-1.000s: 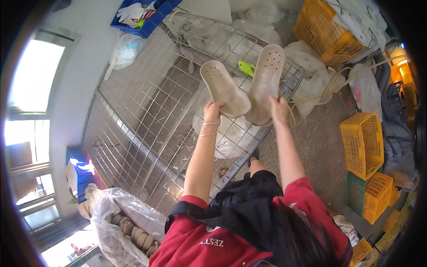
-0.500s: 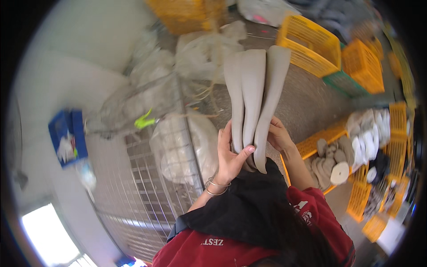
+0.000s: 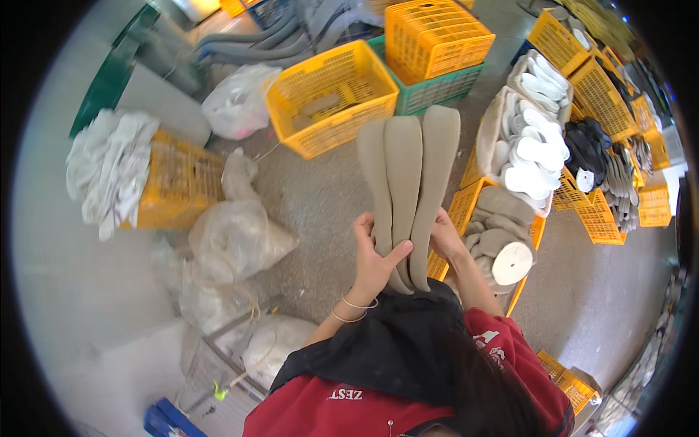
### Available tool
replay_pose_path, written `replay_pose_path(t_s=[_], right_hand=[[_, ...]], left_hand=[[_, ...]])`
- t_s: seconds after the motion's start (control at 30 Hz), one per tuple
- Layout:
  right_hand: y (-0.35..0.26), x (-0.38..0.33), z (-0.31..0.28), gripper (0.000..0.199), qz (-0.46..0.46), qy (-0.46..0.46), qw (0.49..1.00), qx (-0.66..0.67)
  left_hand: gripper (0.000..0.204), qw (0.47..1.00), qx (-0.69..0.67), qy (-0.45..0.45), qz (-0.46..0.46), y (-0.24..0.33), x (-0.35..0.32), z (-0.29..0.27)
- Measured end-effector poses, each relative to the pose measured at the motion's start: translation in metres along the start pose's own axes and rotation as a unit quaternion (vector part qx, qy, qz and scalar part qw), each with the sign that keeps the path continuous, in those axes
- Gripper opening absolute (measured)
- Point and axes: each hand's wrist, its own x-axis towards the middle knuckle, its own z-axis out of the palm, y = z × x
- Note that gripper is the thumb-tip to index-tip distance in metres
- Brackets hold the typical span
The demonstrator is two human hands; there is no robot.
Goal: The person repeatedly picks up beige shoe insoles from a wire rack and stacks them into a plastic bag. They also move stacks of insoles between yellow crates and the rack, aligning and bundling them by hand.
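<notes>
Three long beige socks [image 3: 403,167] hang together in front of me, with their rounded, wider ends pointing away and their narrow ends towards my body. My left hand [image 3: 376,261] is closed round the narrow part, its thumb lying across the front and its fingers partly hidden behind. At the right edge of the bundle my right hand [image 3: 446,239] grips too, with its fingertips out of sight behind the socks. Close to my right forearm stands a yellow crate [image 3: 524,297] of similar beige pieces [image 3: 499,211], a cream-coloured roll [image 3: 512,263] lying on them.
Ahead are a yellow crate [image 3: 291,136] with a few pieces inside and a stacked yellow crate [image 3: 440,36] on a green crate [image 3: 437,95]. White socks [image 3: 535,149] fill containers at right. Plastic bags [image 3: 233,237] and a metal rack [image 3: 226,331] lie left.
My view has turned to the right, bringing the crates further in and the rack towards the lower left. Both hands still hold the beige socks in much the same grip.
</notes>
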Motion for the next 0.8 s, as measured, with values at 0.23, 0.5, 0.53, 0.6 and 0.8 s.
replay_pose_path(t_s=[0.23,0.5,0.53,0.6,0.8], right_hand=[[-0.104,0.135,-0.072,0.063,-0.095,0.168,0.980,-0.055],[-0.286,0.280,-0.187,0.073,-0.142,0.131,0.981,0.016],[-0.306,0.290,-0.203,0.076,-0.136,0.153,0.977,-0.059],[-0.343,0.303,-0.241,0.078,-0.146,0.177,0.972,-0.047],[-0.442,0.352,-0.371,0.072,-0.025,0.187,0.976,0.108]], left_hand=[[0.090,0.998,0.030,-0.061,0.017,-0.017,0.215,0.076],[0.069,0.981,-0.052,-0.172,-0.074,-0.025,0.473,0.183],[0.061,0.973,-0.107,-0.170,-0.118,-0.026,0.501,0.203],[0.057,0.961,-0.139,-0.180,-0.156,-0.031,0.555,0.243],[0.065,0.894,-0.128,-0.218,-0.370,-0.062,0.719,0.348]])
